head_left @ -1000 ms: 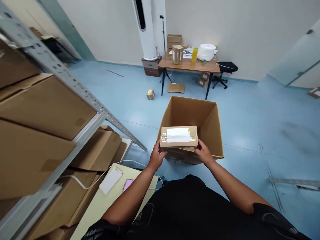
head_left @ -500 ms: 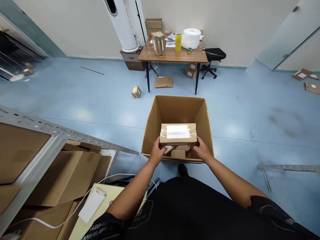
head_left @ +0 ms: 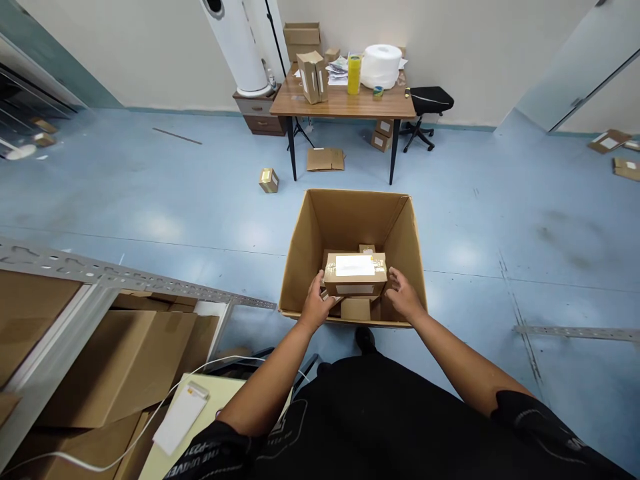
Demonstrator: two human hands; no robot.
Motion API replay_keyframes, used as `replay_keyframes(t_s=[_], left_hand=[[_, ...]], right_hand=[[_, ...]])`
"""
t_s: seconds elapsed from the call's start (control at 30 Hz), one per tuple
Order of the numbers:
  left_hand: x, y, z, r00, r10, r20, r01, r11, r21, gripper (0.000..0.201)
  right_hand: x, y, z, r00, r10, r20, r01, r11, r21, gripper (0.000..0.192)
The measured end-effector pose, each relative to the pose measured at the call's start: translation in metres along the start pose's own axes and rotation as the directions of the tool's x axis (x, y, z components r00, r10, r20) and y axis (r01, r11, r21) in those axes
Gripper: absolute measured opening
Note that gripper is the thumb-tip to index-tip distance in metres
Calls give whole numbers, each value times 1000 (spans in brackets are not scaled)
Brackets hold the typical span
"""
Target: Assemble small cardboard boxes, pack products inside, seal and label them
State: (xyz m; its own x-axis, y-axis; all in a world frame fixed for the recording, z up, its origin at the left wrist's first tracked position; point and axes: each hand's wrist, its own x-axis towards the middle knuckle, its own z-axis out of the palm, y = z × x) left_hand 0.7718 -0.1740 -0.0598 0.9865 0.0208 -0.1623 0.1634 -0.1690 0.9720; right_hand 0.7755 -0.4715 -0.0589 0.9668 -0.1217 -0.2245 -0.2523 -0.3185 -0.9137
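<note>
A taped brown cardboard box [head_left: 355, 283] with a white label on top is inside a large open carton [head_left: 361, 212], above smaller boxes such as this plain one [head_left: 355, 309]. My left hand [head_left: 316, 303] is at the taped box's left end, fingers apart; whether a fingertip still touches it I cannot tell. On the other side my right hand [head_left: 403, 295] is open, with a small gap between its fingers and the box. Both hands are within the carton's near part.
A metal shelf [head_left: 100, 273] with cardboard boxes stands at the left, beside a pale yellow surface [head_left: 220, 389] holding a white device [head_left: 181, 415] and a cable. Beyond the carton are a small box [head_left: 269, 180] on the floor, a wooden desk [head_left: 345, 107] and a black chair [head_left: 430, 101].
The taped box has gone down deeper into the large carton, and its front side now shows. My right hand has come off it, and my left fingers have loosened.
</note>
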Motion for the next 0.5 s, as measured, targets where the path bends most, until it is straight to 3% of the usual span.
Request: replay_keyframes(t_s=[0.27,0.5], left_hand=[[-15,-7,-9,995,-95,-7,94,995,-27,68],[-48,-4,-5,983,-128,-135,130,991,7,48]], right_hand=[[1,12,7,995,45,92,-50,997,54,63],[18,6,17,961,0,276,-17,998,60,54]])
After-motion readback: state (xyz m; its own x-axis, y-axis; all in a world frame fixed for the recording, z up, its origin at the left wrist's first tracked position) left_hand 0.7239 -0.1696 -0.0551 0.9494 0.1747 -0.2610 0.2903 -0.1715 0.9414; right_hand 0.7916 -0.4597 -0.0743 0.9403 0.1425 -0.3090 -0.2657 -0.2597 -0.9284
